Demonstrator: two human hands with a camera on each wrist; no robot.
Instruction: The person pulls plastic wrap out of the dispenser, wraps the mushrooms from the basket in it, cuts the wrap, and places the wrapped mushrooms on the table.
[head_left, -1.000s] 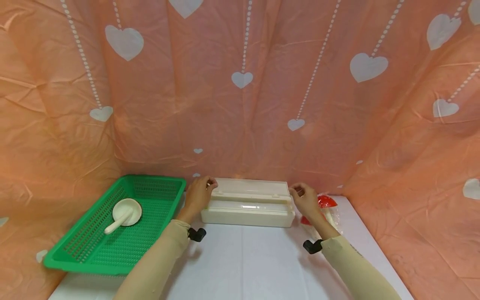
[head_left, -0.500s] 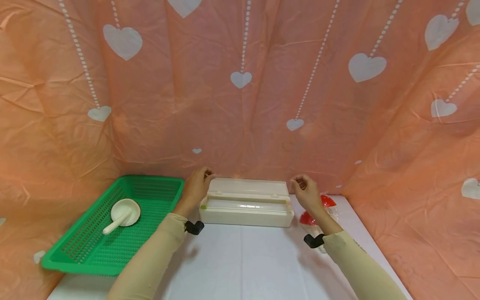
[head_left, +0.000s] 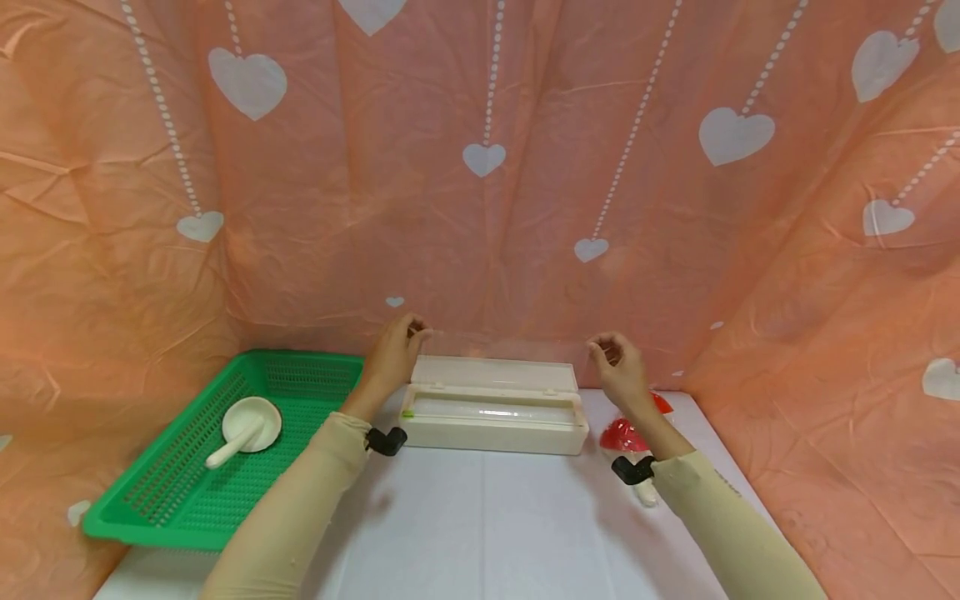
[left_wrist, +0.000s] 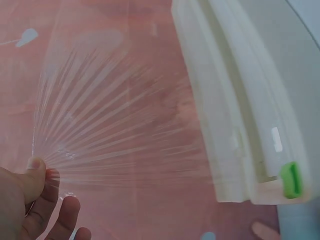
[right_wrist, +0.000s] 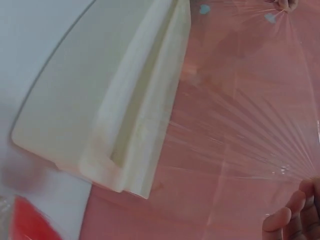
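Note:
A cream cling film dispenser (head_left: pixel 491 437) lies across the table with its lid (head_left: pixel 495 374) up, a roll (head_left: pixel 491 410) inside and a green piece (left_wrist: pixel 292 180) at its left end. A clear sheet of cling film (left_wrist: pixel 100 120) stretches up from it, fanned into creases toward each hand. My left hand (head_left: pixel 393 358) pinches one corner between thumb and fingers, above the box's left end. Opposite, above the right end, my right hand (head_left: pixel 621 371) holds the other corner; its pinch is partly cut off in the right wrist view.
To the left stands a green basket (head_left: pixel 172 536) with a white ladle (head_left: pixel 252 423) in it. Red-and-white items (head_left: pixel 624 436) in clear wrapping lie by my right forearm, partly hidden. A curtain (head_left: pixel 487 250) with hearts hangs right behind the table.
Both hands have risen and moved away from the dispenser, drawing the cling film further out above the lid. The dispenser and basket stay put.

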